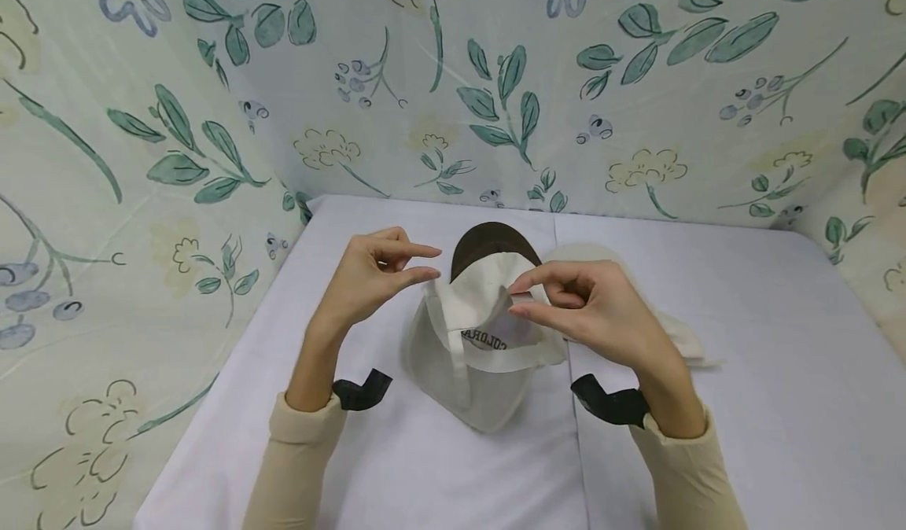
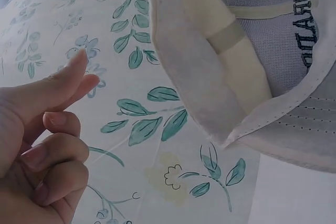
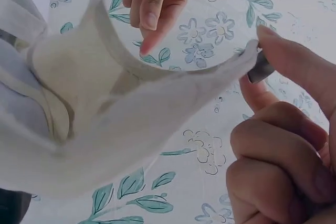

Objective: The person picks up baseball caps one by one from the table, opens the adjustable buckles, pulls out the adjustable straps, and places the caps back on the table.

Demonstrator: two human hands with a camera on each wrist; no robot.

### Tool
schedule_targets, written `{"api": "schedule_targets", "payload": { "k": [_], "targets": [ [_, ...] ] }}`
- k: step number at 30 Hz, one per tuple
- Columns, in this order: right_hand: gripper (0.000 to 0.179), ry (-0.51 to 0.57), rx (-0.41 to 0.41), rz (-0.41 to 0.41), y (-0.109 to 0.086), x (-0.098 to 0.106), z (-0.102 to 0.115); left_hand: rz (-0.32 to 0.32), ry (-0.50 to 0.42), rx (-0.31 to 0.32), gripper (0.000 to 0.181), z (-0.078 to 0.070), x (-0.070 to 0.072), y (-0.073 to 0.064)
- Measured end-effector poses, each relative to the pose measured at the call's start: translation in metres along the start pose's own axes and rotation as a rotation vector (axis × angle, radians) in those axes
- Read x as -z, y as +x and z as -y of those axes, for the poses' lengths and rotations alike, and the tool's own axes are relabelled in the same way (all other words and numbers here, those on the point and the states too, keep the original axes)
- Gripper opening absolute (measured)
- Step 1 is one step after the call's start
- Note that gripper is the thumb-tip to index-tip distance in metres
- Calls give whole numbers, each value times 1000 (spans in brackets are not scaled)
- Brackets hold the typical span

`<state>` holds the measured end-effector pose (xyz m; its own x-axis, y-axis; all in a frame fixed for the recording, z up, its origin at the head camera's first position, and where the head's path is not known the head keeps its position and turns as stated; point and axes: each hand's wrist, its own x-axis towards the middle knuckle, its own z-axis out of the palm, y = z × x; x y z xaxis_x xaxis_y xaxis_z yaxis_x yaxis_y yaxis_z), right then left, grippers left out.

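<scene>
An off-white baseball cap [image 1: 520, 357] is tipped with its inside showing, dark lettering visible there in mirror image. In the left wrist view a stitched, pale brim [image 2: 310, 124] joins its edge. My right hand [image 1: 594, 306] pinches the edge of pale fabric between thumb and forefinger, with a small dark piece [image 3: 261, 69] between these fingertips. At the cap's left side, my left hand [image 1: 378, 270] holds nothing; its thumb and forefinger point toward the cap, slightly apart, while the other fingers curl. A pale strap [image 1: 458, 369] hangs down over the brim.
A dark brown brim [image 1: 491, 243] sticks up behind the off-white crown; whether it belongs to another cap I cannot tell. Another pale cap [image 1: 583, 253] lies partly hidden behind my right hand. Beneath is a white-covered table [image 1: 764, 373], with floral cloth [image 1: 425, 121] around it.
</scene>
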<state>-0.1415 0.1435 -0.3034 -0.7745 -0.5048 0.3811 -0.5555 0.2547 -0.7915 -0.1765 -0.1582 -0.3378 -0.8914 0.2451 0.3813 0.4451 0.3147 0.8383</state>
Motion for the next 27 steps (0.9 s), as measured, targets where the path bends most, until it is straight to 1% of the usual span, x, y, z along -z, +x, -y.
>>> {"api": "schedule_targets", "payload": {
  "k": [2, 6, 10, 15, 18, 22, 25, 27],
  "targets": [
    [19, 18, -36, 23, 0, 1, 2, 7, -1, 3, 24, 0, -4, 0],
    [17, 68, -65, 69, -1, 2, 5, 20, 6, 10, 22, 2, -15, 2],
    [17, 86, -106, 113, -2, 4, 6, 22, 23, 14, 21, 7, -28, 5],
    [15, 137, -144, 210, -2, 3, 6, 14, 45, 25, 24, 16, -42, 10],
    [14, 176, -129, 280, -3, 2, 6, 2, 45, 29, 28, 20, -45, 12],
    [15, 193, -93, 359, -4, 0, 7, 1, 30, 33, 29, 23, -44, 13],
    [16, 229, -94, 416, -5, -1, 8, 15, 4, 44, 28, 23, -43, 13],
    [16, 265, -109, 453, -5, -2, 8, 29, -14, 55, 28, 23, -43, 13]
  ]
}}
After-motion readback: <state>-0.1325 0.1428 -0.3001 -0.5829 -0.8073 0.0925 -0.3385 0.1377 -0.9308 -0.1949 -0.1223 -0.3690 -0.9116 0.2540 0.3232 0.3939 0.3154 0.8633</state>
